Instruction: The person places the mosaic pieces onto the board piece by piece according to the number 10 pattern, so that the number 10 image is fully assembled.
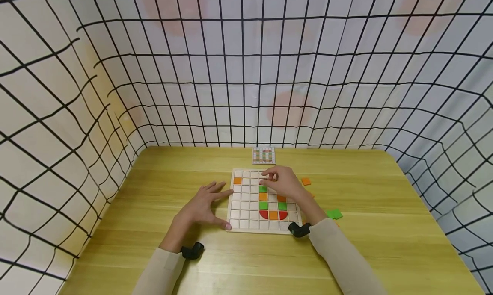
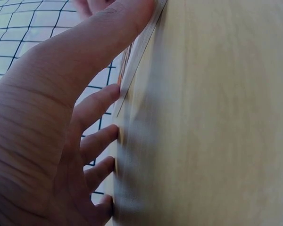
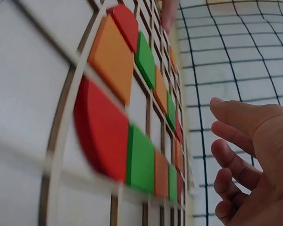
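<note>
A wooden grid board [image 1: 245, 205] lies on the table. Its cells hold orange, green and red tiles, among them a rounded red tile [image 3: 101, 129] and a green tile [image 3: 140, 157] in the right wrist view. My left hand [image 1: 203, 204] rests at the board's left side, fingers spread, with thumb and index finger touching the edge. Over the board's upper part is my right hand [image 1: 284, 181], fingers loosely bent, hiding some cells. In the right wrist view no tile shows between the right thumb and fingers [image 3: 236, 162]. A lone orange tile [image 1: 237, 181] sits at the upper left.
A small pattern card [image 1: 263, 155] lies behind the board. Loose green tiles [image 1: 334, 213] and an orange tile [image 1: 306, 181] lie right of it, with others partly under the right forearm. Black netting [image 1: 246, 72] over pale sheeting encloses the table's back and sides.
</note>
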Demonstrator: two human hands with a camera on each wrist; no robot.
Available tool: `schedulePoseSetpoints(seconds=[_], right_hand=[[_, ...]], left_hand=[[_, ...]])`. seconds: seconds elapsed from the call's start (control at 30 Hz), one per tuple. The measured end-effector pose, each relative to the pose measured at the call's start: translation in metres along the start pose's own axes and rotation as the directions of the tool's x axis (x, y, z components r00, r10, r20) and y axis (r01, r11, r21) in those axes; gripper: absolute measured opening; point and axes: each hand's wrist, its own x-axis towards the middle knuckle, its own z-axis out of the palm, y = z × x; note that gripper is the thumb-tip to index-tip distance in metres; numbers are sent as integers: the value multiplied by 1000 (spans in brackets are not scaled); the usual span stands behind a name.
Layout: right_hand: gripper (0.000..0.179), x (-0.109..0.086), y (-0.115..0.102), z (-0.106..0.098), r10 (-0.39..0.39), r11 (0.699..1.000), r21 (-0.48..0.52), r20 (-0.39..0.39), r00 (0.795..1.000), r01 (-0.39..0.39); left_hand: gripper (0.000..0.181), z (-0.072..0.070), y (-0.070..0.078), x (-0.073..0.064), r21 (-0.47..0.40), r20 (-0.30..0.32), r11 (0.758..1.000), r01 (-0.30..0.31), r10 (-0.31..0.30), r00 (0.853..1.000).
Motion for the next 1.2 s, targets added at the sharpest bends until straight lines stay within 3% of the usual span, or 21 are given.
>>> schedulePoseSetpoints(seconds=[0.23,0.43,0.63,0.9,1.2], right_hand=[[29,-35,26,-36,48,998,-43,-60,997,-51],[32,-59,44,-53,63,993,-97,-70,996,-70],[34,-75,57,-59,29,990,-135,-54,998,-36],[38,-92,70,-60,-8,994,-113,-37,999,3],[49,-103,84,-60,46,998,-44,51,998,-44]], left_hand=[[113,0,0,0,2,4,1000,0,0,1000],[113,-1,0,0,5,9,1000,0,0,1000],[113,0,0,0,2,10,1000,2,-2,1000],[113,3,-2,1,0,5,1000,-3,3,1000],[112,4,-3,0,-1,-4,1000,-9,9,1000]])
